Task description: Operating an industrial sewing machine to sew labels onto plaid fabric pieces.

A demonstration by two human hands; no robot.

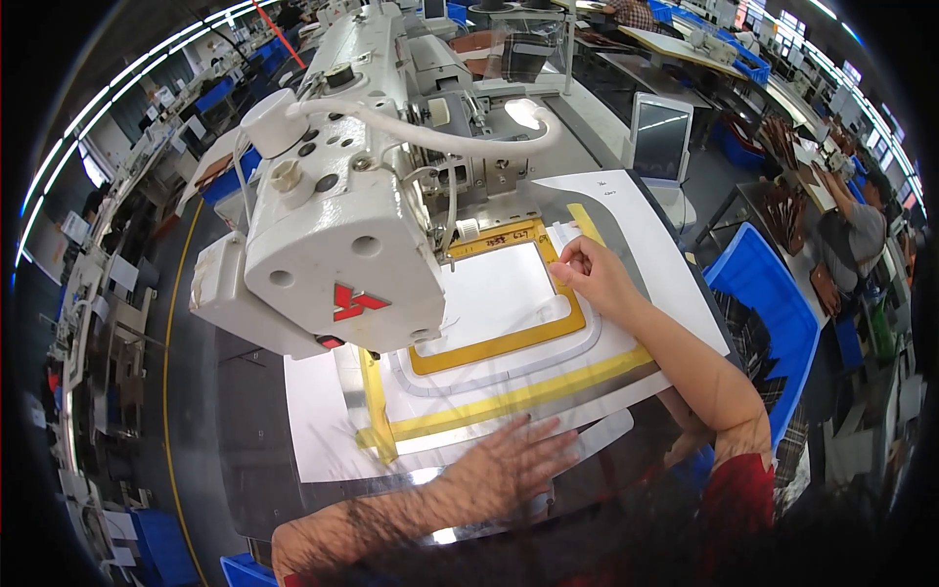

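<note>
My right hand [597,279] is at the right side of a yellow rectangular frame [504,354], its thumb and forefinger pinched together over the frame's edge. What the pinch holds, if anything, is too small to make out. Inside the frame lies a white panel [494,298]. My left hand [504,468] rests near the front edge of the work surface with fingers spread, holding nothing. Just beyond it, yellow tape [518,393] runs along a white sheet [318,421]. A large white sewing machine [342,230] stands over the frame's left part and hides its corner.
A white hose [460,145] curves over the machine's far side. A small screen [660,142] stands behind the sheet at the right. Blue bins [773,313] hold dark plaid material beside my right arm. Other people [851,240] and workbenches fill the background.
</note>
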